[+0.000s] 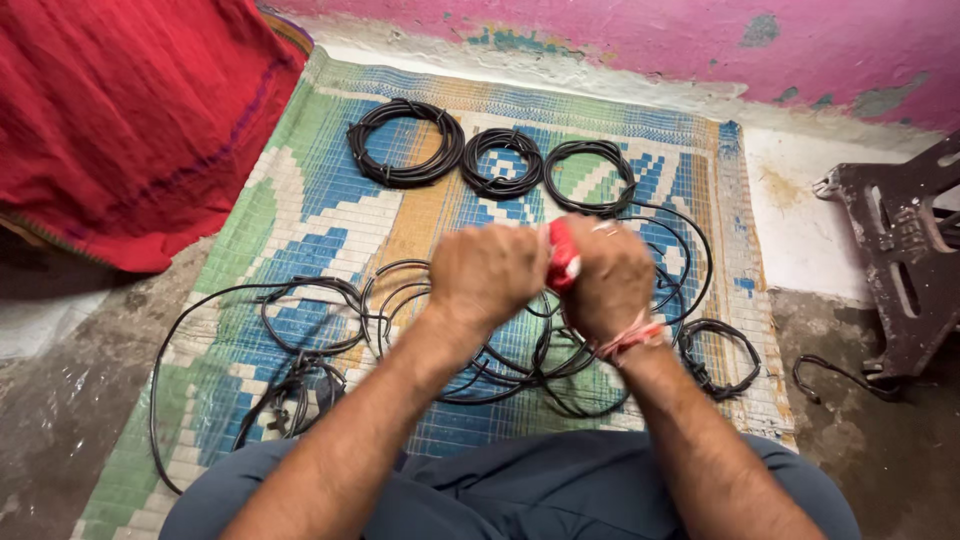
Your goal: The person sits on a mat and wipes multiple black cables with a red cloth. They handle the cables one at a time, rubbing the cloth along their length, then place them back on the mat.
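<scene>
1. Nearest the camera: the person sits on the floor, grey-blue trousers [560,490] at 6 o'clock, both forearms reaching out over the mat.
2. The left hand [487,272] and right hand [607,277] are pressed together at dead centre, both fisted around a small red tool [562,255] that pokes up between them. It's motion-blurred, so I can't tell what kind of tool it is, or whether a wire end is pinched in there too.
3. Right under the hands, spreading to 8 o'clock, is a loose tangle of black cable [300,340] sprawled on the woven mat [300,215]. A smaller loose loop [720,355] sits at 4 o'clock.
4. Further out at 12 o'clock: three neat coils in a row, the big coil [405,142], the middle coil [502,162] and a third coil [590,177] whose tail runs back toward the hands.
5. My read: three bundles done, plenty of loose cable left, so maybe halfway.
6. Farthest: red cloth [130,110] at 10 o'clock, pink wall [640,35] at 12, dark metal frame [905,260] at 3.
</scene>
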